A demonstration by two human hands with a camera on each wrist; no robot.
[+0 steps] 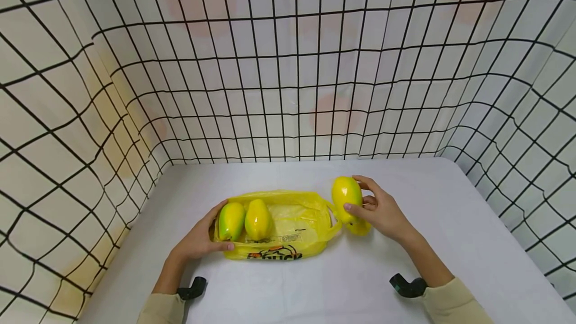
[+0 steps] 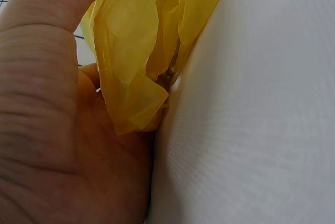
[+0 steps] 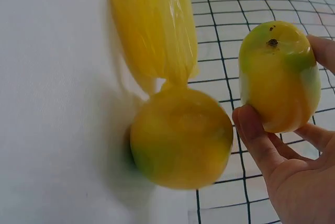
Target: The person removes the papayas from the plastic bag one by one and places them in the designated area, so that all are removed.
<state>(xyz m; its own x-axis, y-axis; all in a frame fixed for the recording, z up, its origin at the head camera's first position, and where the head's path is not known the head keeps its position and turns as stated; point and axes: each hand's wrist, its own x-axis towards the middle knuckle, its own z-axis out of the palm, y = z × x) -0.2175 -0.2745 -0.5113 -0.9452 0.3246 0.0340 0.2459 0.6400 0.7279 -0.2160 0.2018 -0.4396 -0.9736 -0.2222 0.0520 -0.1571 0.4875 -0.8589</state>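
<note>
A yellow plastic bag (image 1: 292, 221) lies on its side with its mouth spread, dark print along its near edge. Two yellow-green mangoes (image 1: 258, 219) sit side by side in its left end. My left hand (image 1: 200, 239) grips that end, thumb over the near rim; in the left wrist view the crumpled film (image 2: 128, 67) runs between thumb and fingers. With thumb and fingers, my right hand (image 1: 382, 211) holds another mango (image 1: 345, 191) raised to the right of the bag. Below it a further mango (image 3: 180, 137) rests on the table beside the bag's handle (image 1: 334, 224), partly hidden in the head view.
A white-covered table (image 1: 342, 284) spreads under everything. White walls with a black grid (image 1: 288, 74) rise at the back and both sides. A black wrist camera (image 1: 192, 289) sits on the left wrist, and another (image 1: 408, 286) on the right.
</note>
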